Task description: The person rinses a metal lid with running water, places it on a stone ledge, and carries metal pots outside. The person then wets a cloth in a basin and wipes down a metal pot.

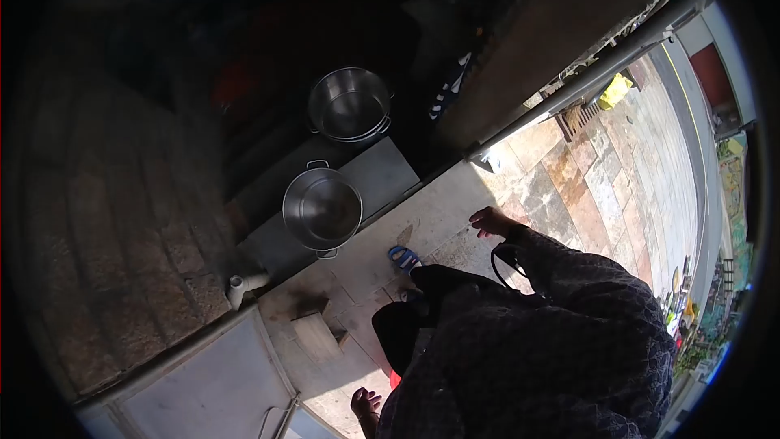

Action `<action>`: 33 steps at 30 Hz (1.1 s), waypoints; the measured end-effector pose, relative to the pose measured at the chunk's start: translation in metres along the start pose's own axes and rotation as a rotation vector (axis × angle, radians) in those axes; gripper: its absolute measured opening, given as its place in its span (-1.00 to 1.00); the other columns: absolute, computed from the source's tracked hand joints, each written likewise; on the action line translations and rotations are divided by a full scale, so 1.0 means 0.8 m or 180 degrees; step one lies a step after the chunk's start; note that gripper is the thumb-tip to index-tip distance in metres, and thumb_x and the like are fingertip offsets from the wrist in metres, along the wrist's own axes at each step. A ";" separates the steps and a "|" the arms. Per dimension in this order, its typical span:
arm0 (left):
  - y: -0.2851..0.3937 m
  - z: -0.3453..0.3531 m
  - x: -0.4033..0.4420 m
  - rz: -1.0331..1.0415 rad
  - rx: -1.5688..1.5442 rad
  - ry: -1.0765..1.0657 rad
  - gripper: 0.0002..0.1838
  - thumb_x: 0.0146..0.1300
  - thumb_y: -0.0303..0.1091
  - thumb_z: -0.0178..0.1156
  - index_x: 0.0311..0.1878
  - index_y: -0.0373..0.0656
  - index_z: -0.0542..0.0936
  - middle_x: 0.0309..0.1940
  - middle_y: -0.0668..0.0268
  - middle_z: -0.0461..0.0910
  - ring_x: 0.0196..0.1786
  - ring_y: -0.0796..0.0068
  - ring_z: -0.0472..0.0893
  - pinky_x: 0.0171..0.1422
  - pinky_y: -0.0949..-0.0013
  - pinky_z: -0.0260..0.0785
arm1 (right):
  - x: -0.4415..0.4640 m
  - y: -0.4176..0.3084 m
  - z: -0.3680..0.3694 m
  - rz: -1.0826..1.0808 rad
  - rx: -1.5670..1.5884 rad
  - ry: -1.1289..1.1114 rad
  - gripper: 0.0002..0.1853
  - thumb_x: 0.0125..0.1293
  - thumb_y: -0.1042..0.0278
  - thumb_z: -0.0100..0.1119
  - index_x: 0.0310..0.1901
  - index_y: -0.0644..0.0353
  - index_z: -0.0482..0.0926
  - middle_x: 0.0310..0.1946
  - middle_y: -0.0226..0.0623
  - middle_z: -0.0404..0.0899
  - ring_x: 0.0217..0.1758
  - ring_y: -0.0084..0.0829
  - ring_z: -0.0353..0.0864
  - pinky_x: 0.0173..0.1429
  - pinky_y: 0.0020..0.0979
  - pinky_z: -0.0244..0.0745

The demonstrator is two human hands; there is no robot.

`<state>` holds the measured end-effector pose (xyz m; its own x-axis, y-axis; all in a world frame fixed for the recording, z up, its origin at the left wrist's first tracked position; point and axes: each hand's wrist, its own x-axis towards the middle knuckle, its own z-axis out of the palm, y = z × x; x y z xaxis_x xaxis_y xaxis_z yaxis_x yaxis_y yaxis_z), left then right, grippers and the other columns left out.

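Observation:
My right hand [490,222] hangs over the pale stone floor, its fingers loosely apart with nothing in them. Lower in the view is my left hand [366,402], also hanging, fingers slightly curled but apart, and no object shows in it. A black loop [497,270], perhaps a strap, curves beside my right forearm. Ahead of me a steel two-handled pot [322,209] stands on a grey ledge. Behind it sits another steel pot [349,103] with side handles, in shadow. Neither hand touches the pots. My foot wears a blue sandal [404,258].
A small wooden stool [317,335] stands on the floor near the ledge. Close by are a pipe end [236,283] and a pale panel [199,374]. Sunlit stone paving [585,187] lies to the right, with a yellow bag [615,91]. The upper left is very dark.

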<state>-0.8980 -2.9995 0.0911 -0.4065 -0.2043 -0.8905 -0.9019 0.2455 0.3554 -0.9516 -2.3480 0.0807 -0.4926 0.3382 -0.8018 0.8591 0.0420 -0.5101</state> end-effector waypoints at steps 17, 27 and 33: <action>0.448 -0.110 0.250 0.0015 0.1291 -0.0549 -0.70 0.29 -0.26 0.08 0.07 -0.05 0.42 -0.31 0.19 0.58 -0.46 0.24 0.62 -0.44 0.24 0.40 | -0.094 -0.037 0.130 0.1374 0.0943 0.0826 -0.67 0.18 0.43 0.11 0.00 0.26 0.51 -0.21 -0.23 0.62 -0.40 -0.30 0.69 -0.44 -0.37 0.58; 0.649 -0.111 0.355 0.0602 0.1970 -0.0608 -0.73 0.25 -0.30 0.09 -0.06 -0.24 0.49 -0.42 0.17 0.59 -0.58 0.34 0.60 -0.61 0.33 0.37 | -0.115 -0.008 0.294 0.0855 0.2498 0.0627 -0.63 0.19 0.48 0.13 0.04 0.41 0.43 -0.24 -0.13 0.61 -0.39 -0.20 0.68 -0.45 -0.32 0.61; 0.653 -0.062 0.377 0.0693 0.1543 -0.1316 -0.72 0.19 -0.26 0.17 -0.06 -0.15 0.50 -0.46 0.21 0.58 -0.61 0.34 0.58 -0.58 0.27 0.38 | -0.115 0.067 0.316 0.0764 0.3395 0.0953 -0.74 0.11 0.58 0.12 -0.14 0.47 0.50 -0.33 -0.07 0.56 -0.34 -0.26 0.61 -0.35 -0.20 0.63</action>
<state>-1.4987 -2.9796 0.0223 -0.3953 0.2539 -0.8828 -0.5989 0.6574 0.4573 -0.8954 -2.6145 0.0483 -0.1550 0.4469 -0.8811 0.2994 -0.8286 -0.4730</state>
